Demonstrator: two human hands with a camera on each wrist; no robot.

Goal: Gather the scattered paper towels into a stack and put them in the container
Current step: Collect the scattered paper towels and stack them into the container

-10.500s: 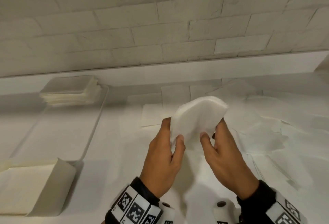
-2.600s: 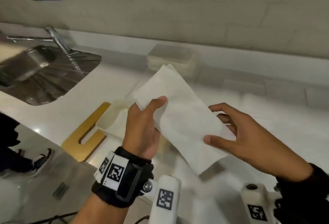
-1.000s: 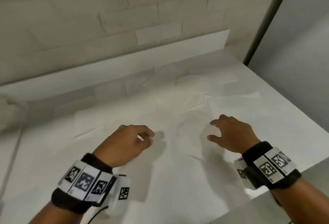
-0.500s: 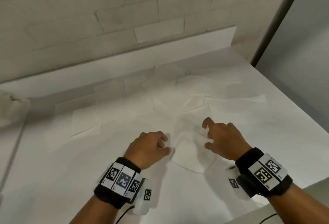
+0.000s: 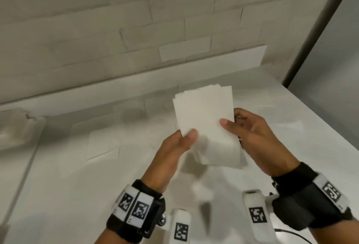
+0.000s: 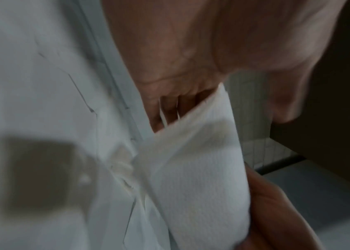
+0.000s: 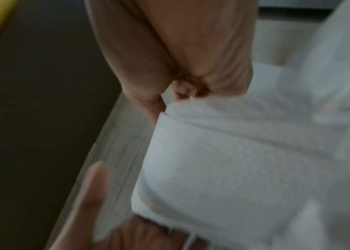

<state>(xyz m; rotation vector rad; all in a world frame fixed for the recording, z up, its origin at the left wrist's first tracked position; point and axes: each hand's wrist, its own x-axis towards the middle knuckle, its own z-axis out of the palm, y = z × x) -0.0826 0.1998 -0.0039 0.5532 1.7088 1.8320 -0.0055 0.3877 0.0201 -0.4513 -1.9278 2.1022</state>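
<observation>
A small stack of white paper towels (image 5: 206, 123) is held up above the white counter between both hands. My left hand (image 5: 179, 142) grips its lower left edge, thumb on the front face. My right hand (image 5: 246, 129) holds the right edge, thumb on the front and fingers behind. The left wrist view shows the towel stack (image 6: 197, 177) close up, blurred, under my left hand (image 6: 170, 94). The right wrist view shows the same stack (image 7: 223, 160) against my right hand (image 7: 182, 76). A loose towel (image 5: 104, 144) lies flat on the counter to the left. The clear container (image 5: 17, 133) sits at the left edge.
The white counter (image 5: 77, 195) runs back to a pale brick wall (image 5: 136, 30). Its right edge (image 5: 320, 127) drops off beside a grey panel. More loose towels (image 5: 262, 104) lie flat behind the raised stack, hard to tell from the counter.
Half a second ago both hands were down on the counter drawing towels together. Now they have lifted a gathered stack up in front of me.
</observation>
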